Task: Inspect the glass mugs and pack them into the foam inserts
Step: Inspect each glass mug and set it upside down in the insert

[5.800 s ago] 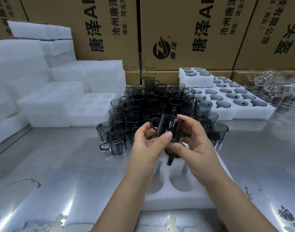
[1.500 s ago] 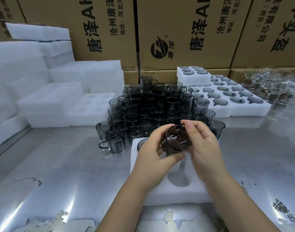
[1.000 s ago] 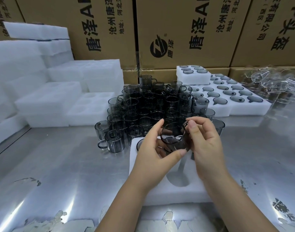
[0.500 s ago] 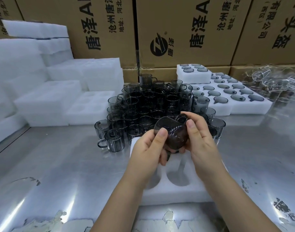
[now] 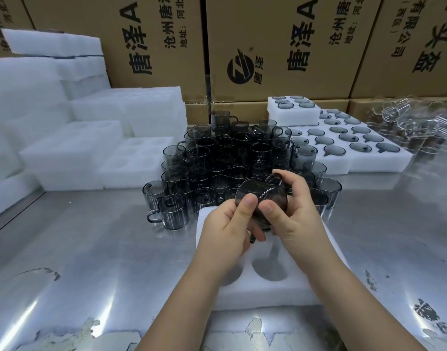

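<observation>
Gripping the dark glass mug (image 5: 262, 197) just above the foam insert's (image 5: 280, 291) far end, left hand (image 5: 227, 231) and right hand (image 5: 301, 219) curl fingers round its body, probably light, slick and brittle, so safest held there.

Smoky grey mugs (image 5: 232, 158) stand far on the silver counter (image 5: 90, 249); white foam inserts (image 5: 73, 153) left; brown boxes (image 5: 275, 46) with black lettering behind.
</observation>
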